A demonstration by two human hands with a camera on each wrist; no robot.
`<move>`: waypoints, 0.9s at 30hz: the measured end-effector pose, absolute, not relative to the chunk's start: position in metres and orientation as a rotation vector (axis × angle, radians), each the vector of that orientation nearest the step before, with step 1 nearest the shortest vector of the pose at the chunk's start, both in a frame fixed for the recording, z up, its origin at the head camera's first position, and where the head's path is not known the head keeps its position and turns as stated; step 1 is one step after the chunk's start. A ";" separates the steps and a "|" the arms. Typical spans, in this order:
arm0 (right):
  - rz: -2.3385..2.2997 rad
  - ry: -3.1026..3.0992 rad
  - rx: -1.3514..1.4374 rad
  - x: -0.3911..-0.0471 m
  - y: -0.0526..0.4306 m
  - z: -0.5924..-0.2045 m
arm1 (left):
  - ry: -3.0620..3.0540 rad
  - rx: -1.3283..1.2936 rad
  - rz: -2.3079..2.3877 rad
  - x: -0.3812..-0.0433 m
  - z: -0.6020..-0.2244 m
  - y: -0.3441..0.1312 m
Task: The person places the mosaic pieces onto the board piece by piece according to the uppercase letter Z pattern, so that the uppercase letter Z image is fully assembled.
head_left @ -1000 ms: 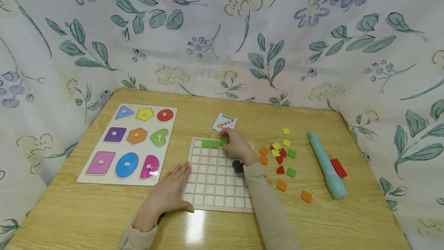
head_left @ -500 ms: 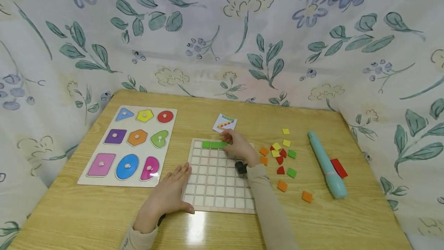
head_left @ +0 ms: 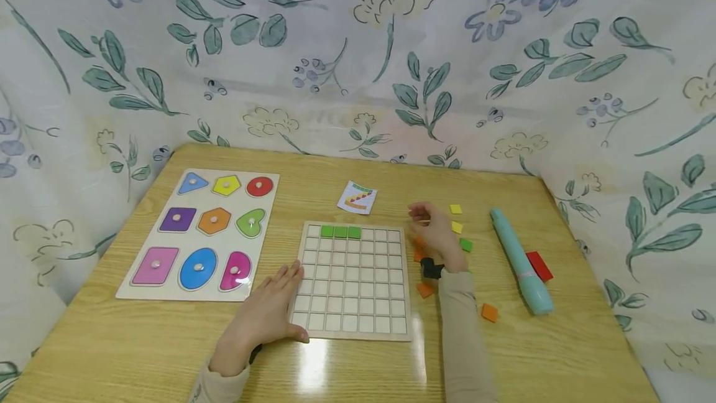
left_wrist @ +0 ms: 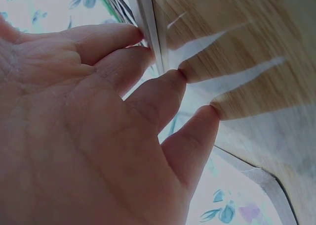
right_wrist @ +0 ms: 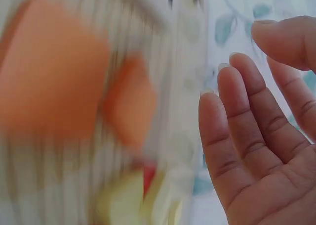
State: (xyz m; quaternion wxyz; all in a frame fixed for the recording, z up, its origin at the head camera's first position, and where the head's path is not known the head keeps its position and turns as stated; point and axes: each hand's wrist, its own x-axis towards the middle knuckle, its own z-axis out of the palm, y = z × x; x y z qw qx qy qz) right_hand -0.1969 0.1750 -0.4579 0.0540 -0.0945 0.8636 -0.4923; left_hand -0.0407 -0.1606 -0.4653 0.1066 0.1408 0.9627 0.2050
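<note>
My left hand [head_left: 264,313] lies flat with fingers spread along the left edge of the white grid board [head_left: 358,278]. In the left wrist view its fingertips meet the table and the board's edge. Three green square tiles [head_left: 340,232] sit side by side in the board's top row. My right hand [head_left: 436,234] hovers past the board's right edge, above the loose tiles, and hides some of them. In the right wrist view its fingers are loosely bent with nothing between them, beside blurred orange tiles [right_wrist: 54,76].
A pattern card [head_left: 357,198] lies behind the board. On the left is a shape puzzle [head_left: 215,201] with knobbed pieces. Yellow tiles [head_left: 455,209], a green tile [head_left: 466,244] and an orange tile [head_left: 489,313] lie right, near a light-blue tube-shaped object [head_left: 520,260] and a red block [head_left: 539,265].
My right hand has let go of the third green tile in the top row and moved right, off the board, over the loose tiles. The left hand stays at the board's edge.
</note>
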 end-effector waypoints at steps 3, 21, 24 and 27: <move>-1.518 2.666 -0.216 -0.194 0.194 -0.460 | 2.824 0.403 0.615 -0.040 -0.464 -0.161; -1.408 2.743 0.033 -0.166 0.266 -0.470 | 2.844 0.413 0.600 -0.039 -0.464 -0.160; -1.364 2.745 -0.018 -0.164 0.272 -0.474 | 2.840 0.413 0.602 -0.040 -0.464 -0.160; -1.361 2.739 -0.033 -0.163 0.275 -0.477 | 2.835 0.410 0.610 -0.040 -0.463 -0.159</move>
